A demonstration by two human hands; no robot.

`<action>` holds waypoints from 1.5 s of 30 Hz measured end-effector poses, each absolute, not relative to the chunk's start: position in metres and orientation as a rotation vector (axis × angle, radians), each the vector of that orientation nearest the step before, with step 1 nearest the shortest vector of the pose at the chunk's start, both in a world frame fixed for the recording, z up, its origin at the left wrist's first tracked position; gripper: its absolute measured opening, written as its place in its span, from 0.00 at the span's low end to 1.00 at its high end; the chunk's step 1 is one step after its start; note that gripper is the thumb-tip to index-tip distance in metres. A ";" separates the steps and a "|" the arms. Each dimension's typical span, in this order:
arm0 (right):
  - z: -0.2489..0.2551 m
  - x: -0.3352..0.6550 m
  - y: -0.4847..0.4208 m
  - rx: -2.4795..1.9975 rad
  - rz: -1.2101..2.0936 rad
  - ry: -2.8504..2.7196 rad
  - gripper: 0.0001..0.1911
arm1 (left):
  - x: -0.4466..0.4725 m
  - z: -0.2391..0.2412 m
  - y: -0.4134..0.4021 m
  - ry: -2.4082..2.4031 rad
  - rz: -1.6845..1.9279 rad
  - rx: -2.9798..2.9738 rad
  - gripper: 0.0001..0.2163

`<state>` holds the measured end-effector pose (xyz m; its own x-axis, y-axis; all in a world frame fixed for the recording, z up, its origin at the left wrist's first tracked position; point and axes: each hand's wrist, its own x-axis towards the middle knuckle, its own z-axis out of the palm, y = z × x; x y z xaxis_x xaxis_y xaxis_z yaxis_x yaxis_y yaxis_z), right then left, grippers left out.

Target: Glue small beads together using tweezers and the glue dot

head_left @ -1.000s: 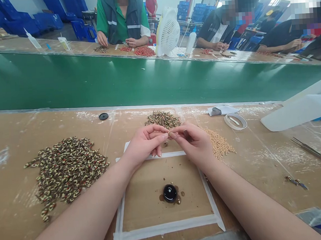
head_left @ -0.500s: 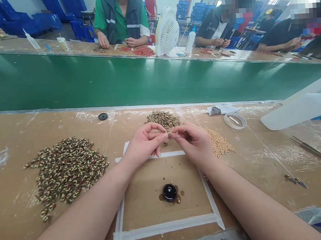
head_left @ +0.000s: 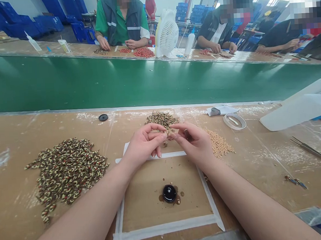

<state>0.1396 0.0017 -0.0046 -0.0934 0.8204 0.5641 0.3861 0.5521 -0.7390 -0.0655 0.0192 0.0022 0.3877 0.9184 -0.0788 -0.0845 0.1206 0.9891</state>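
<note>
My left hand (head_left: 148,140) is closed in a pinch above the far edge of a taped rectangle. A tiny pale bit shows at its fingertips, too small to name. Close beside it, my right hand (head_left: 193,139) has its thumb and index finger slightly apart, with nothing visible between them. Just behind both hands lies a heap of small dark-and-cream pieces (head_left: 160,118). A pile of small tan beads (head_left: 220,145) is partly hidden by my right hand. Nearer to me, a small round black dish (head_left: 169,193) of dark liquid stands among brown spots.
A large pile of dark, cream and red pieces (head_left: 71,169) lies left. On the right are a tape roll (head_left: 243,121), a translucent jug (head_left: 293,112) and tweezers (head_left: 311,150). A black lid (head_left: 103,117) lies far left. Co-workers sit beyond the green belt (head_left: 93,80).
The thumb and index finger of my right hand have parted slightly from the left fingertips. My left hand stays in its pinch. A co-worker's hands across the belt have moved lower and apart.
</note>
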 end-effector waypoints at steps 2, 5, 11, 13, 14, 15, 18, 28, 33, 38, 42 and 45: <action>-0.005 0.140 0.002 -1.010 0.466 -1.741 0.09 | -0.067 0.001 0.019 0.885 0.894 1.219 0.14; -0.004 0.139 0.001 -0.976 0.409 -1.807 0.09 | -0.068 0.000 0.019 0.892 0.886 1.220 0.13; -0.004 0.137 0.000 -0.961 0.387 -1.816 0.08 | -0.066 0.001 0.019 0.853 0.917 1.205 0.13; -0.004 0.137 -0.001 -0.964 0.386 -1.808 0.07 | -0.065 0.002 0.018 0.838 0.929 1.208 0.13; -0.004 0.137 -0.001 -0.961 0.384 -1.805 0.06 | -0.065 0.002 0.018 0.829 0.934 1.214 0.12; -0.004 0.137 -0.001 -0.957 0.382 -1.804 0.06 | -0.065 0.002 0.018 0.822 0.936 1.221 0.12; -0.002 0.137 -0.001 -0.942 0.361 -1.805 0.07 | -0.066 0.003 0.017 0.808 0.936 1.245 0.11; 0.000 0.139 -0.001 -1.015 0.311 -1.803 0.05 | -0.065 0.000 0.016 0.840 0.935 1.297 0.11; -0.003 0.146 0.008 -1.233 0.344 -1.916 0.05 | -0.063 0.001 0.020 1.028 1.090 1.247 0.14; -0.007 0.145 0.012 -1.463 0.440 -2.181 0.06 | -0.065 -0.001 0.024 1.089 1.205 1.237 0.14; -0.005 0.143 0.007 -1.395 0.517 -2.024 0.09 | -0.067 -0.003 0.025 1.085 1.234 1.260 0.15; 0.002 0.142 0.005 -1.170 0.793 -1.618 0.12 | -0.066 -0.002 0.023 1.085 1.222 1.335 0.16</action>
